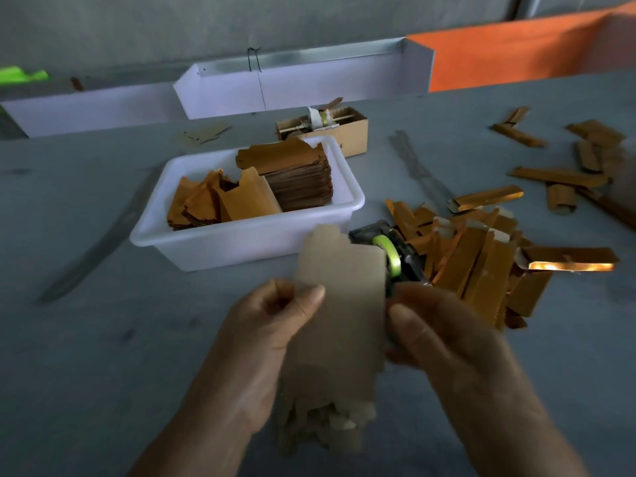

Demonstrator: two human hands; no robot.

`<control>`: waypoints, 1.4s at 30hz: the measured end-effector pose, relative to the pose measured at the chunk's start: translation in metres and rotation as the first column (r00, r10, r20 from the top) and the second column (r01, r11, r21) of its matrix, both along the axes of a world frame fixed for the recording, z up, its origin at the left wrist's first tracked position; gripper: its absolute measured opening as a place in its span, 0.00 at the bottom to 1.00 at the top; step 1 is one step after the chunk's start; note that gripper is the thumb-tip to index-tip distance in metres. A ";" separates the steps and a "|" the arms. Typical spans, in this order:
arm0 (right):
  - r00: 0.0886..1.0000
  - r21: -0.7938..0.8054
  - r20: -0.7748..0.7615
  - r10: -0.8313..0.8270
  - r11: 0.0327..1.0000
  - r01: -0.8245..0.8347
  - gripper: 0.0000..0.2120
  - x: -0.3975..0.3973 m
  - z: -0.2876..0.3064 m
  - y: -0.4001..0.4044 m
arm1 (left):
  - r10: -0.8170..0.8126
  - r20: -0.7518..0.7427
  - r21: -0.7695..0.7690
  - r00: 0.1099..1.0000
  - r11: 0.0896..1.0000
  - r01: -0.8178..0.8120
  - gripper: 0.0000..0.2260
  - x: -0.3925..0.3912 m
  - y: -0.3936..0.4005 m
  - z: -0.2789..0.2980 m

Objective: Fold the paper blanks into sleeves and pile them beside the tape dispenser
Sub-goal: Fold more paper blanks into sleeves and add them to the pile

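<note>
- Lowest in the frame, a blurred bundle of pale brown paper pieces (320,421) hangs between the two wrists, under the held sheet; what supports it cannot be told.
- The left hand (254,342) pinches the left edge of a flat paper blank (340,315), its thumb lying over the sheet's face at mid-left of centre.
- The right hand (457,342) is curled at the blank's right edge with its thumb tip against the paper; whether it truly grips the sheet cannot be told.
- The blank stands nearly upright at lower centre, its notched top edge covering part of the tub's front wall.
- Just behind the blank's right edge sits the tape dispenser (395,256), dark with a lime-green roll.
- Touching the dispenser's right side is a heap of folded sleeves (475,256), golden brown, spreading toward the right of the frame.
- At centre, a white plastic tub (220,246) holds a stack of blanks (296,177) and looser blanks (220,201) leaning on its left side.
- Scattered sleeves (557,156) lie at the upper right on the grey table (86,339).
- Behind the tub is a small cardboard box (351,139), then a white tray (309,87).
</note>
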State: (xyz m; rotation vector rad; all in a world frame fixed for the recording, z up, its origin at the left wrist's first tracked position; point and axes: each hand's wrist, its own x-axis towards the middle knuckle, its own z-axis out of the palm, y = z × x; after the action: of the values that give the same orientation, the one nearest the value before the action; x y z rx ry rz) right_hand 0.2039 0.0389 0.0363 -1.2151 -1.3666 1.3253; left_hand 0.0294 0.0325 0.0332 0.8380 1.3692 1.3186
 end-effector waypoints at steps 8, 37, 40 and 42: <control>0.991 -0.216 -0.136 -0.009 0.976 -0.021 0.06 -0.008 -0.018 0.002 | -0.111 -0.047 -0.026 0.993 0.994 0.110 0.14 0.021 -0.005 -0.007; 0.991 0.168 0.133 -0.010 0.986 -0.013 0.13 -0.007 -0.017 -0.008 | -0.195 -0.154 -0.059 0.969 0.980 0.188 0.06 0.031 -0.015 -0.003; 0.978 0.165 0.131 -0.162 0.976 0.140 0.19 0.001 -0.016 -0.004 | -0.244 -0.107 -0.077 0.964 0.969 0.236 0.06 0.030 -0.015 0.001; 0.995 0.056 0.050 -0.092 0.994 0.089 0.22 0.002 -0.015 -0.001 | -0.294 -0.106 -0.066 0.950 0.955 0.288 0.07 0.031 -0.016 0.004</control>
State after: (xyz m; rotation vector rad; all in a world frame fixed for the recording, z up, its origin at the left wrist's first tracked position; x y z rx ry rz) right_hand 0.2062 0.0374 0.0217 -1.2684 -1.3585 1.1943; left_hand 0.0606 0.0162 0.0370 1.0513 1.3029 1.0173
